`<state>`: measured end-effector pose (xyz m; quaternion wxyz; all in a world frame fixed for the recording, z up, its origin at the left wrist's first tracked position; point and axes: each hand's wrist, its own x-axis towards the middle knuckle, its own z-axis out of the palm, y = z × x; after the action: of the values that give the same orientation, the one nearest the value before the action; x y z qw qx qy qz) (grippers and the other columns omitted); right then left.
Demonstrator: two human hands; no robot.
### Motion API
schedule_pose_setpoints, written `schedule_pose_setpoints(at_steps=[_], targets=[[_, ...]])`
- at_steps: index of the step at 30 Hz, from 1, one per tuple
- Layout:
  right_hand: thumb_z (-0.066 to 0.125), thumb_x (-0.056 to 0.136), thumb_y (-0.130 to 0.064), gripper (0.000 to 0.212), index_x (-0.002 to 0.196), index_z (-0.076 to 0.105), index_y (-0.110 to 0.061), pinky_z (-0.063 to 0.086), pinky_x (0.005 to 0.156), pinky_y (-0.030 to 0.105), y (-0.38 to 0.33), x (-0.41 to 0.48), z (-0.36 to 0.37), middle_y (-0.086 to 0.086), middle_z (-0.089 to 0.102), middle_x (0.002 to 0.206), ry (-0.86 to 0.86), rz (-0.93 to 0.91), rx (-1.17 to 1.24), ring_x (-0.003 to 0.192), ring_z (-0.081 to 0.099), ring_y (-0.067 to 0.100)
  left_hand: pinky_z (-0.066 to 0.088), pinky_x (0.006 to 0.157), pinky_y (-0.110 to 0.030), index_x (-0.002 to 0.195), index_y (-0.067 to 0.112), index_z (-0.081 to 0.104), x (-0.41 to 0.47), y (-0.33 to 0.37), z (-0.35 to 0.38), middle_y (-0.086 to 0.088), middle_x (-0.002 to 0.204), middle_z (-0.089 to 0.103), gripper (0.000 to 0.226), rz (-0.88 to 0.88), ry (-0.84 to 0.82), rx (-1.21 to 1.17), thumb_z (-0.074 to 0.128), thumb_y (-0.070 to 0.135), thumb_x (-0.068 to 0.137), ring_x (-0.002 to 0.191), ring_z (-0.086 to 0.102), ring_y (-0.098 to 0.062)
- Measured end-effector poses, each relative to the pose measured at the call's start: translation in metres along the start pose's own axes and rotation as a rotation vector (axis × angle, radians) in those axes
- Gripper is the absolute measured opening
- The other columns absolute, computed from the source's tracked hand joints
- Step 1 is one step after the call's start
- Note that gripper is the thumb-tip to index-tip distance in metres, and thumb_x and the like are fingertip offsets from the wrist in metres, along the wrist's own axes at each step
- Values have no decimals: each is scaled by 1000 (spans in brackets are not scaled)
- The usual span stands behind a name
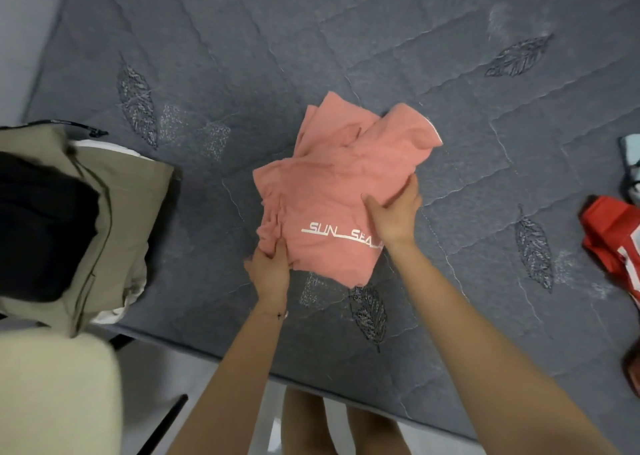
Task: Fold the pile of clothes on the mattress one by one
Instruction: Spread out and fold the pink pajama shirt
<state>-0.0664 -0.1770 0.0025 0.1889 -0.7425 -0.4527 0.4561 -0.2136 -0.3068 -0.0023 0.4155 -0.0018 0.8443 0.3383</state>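
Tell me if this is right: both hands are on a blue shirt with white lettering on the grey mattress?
The head view shows the shirt is salmon pink, not blue. The left hand and right hand are on it, with white lettering, on the grey mattress.

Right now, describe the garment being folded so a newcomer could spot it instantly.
Start at the grey quilted mattress with stitched leaves. At its middle lies a pink shirt, held by the left hand and right hand. Unlike the red garment at the right edge and the beige-and-black stack at the left, it is salmon pink with white SUN SEA lettering.
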Motion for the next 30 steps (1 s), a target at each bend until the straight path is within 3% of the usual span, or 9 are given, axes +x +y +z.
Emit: schedule_pose_setpoints(at_steps=[3,6,8,11,13,18,22,25,30], targets=[[77,79,-14,70,137,39,-3,41,106,36,0,10,-7,12,51,136,-45,160,171,123,51,25,42,104,-39,146,6,26,0,8,4,-15,140,37,75,-269,24,7,62,41,90,124,45,-31],[75,80,-11,55,128,49,-4,50,81,27,1,12,-13,8,61,122,-102,303,297,96,60,16,54,80,-42,140,7,33,-5,13,7,-4,101,55,66,-434,-134,-351,64,37,91,85,57,-17],[73,78,-5,48,122,53,-6,49,69,21,-1,6,-17,5,64,112,-110,301,406,86,61,10,55,73,-39,136,10,45,-8,14,8,-3,97,61,50,-386,-224,-448,64,26,93,76,57,-13],[72,73,2,38,105,58,-13,49,67,23,-5,-14,-22,-2,67,97,-43,293,553,84,63,13,53,93,-43,137,11,47,-9,17,3,-5,127,61,50,-151,-173,-460,65,11,90,107,62,-18],[74,71,2,37,101,59,-14,50,65,22,0,-32,-19,-1,69,95,-26,330,598,84,64,13,51,96,-35,129,9,53,-2,25,-8,-1,121,64,43,44,-105,-430,66,7,88,108,62,-12],[78,78,-30,63,131,49,-13,51,91,33,27,-70,-4,0,64,120,-243,511,516,108,61,17,49,85,-16,130,8,49,38,48,-51,0,118,57,47,349,77,-265,68,7,86,93,60,7],[88,66,-21,79,130,44,-7,39,110,40,34,-57,-11,10,56,130,143,297,419,122,53,22,46,102,-31,139,-3,39,53,40,-64,-14,139,49,65,152,10,-68,65,34,91,123,54,-20],[92,59,-33,118,150,21,-5,22,119,38,32,-36,-23,12,30,153,251,146,152,142,28,22,44,103,-43,126,-2,54,54,29,-66,-15,132,55,72,96,-103,120,58,59,87,122,52,-29],[86,60,-54,129,155,8,-14,20,120,37,18,-1,-19,3,23,159,-106,41,-23,145,24,17,43,105,-43,135,5,48,48,23,-56,-8,140,49,81,86,-181,135,62,63,82,124,50,-24]])
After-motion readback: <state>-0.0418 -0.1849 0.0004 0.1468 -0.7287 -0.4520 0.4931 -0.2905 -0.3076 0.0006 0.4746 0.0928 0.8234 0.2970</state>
